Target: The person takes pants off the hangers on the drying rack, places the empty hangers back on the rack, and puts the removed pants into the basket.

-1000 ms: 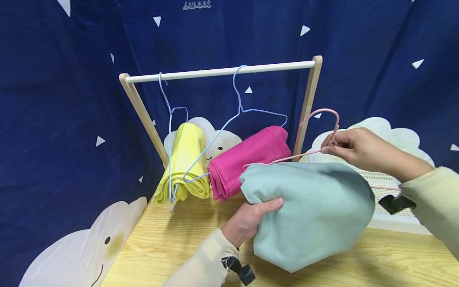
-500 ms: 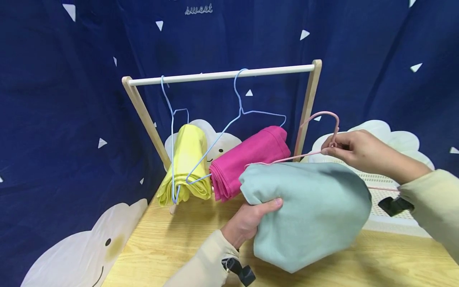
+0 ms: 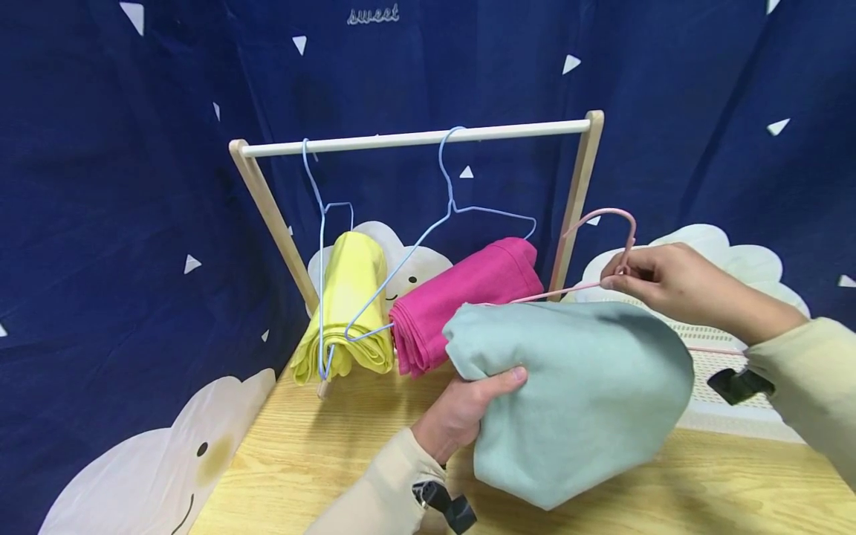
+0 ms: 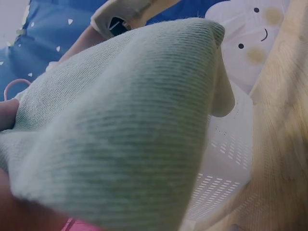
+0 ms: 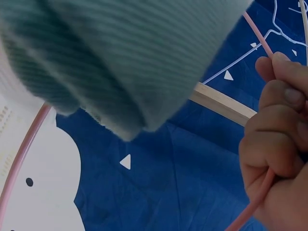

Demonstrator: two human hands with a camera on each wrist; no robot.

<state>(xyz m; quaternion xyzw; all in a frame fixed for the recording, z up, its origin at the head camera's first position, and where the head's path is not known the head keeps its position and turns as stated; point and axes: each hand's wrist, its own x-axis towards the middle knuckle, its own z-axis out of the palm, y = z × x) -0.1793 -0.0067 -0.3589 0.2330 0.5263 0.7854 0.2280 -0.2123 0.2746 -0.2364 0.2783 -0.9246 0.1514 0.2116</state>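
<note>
A pale green cloth [image 3: 575, 401], folded, is gripped at its left edge by my left hand [image 3: 458, 416], the thumb lying on top. The other left fingers are hidden behind or under it. My right hand [image 3: 669, 279] pinches a pink hanger [image 3: 631, 230] just below its hook. In the head view the hanger's left arm runs down to the cloth's top edge, and its left end is hidden by the cloth. The right wrist view has the cloth [image 5: 125, 57] beside the curled right fingers [image 5: 272, 125], with the hanger's pink wire [image 5: 255, 207] passing through them.
A small rack with a white rail [image 3: 401, 140] stands behind. Two blue hangers hang on it, bearing a yellow cloth [image 3: 351, 297] and a magenta cloth [image 3: 464, 305]. A white perforated basket [image 3: 725, 386] stands at the right on the wooden table [image 3: 301, 453].
The cloth's top left corner has shifted slightly left, covering the hanger's left end that was visible before. Both hands have kept nearly the same place and grip.
</note>
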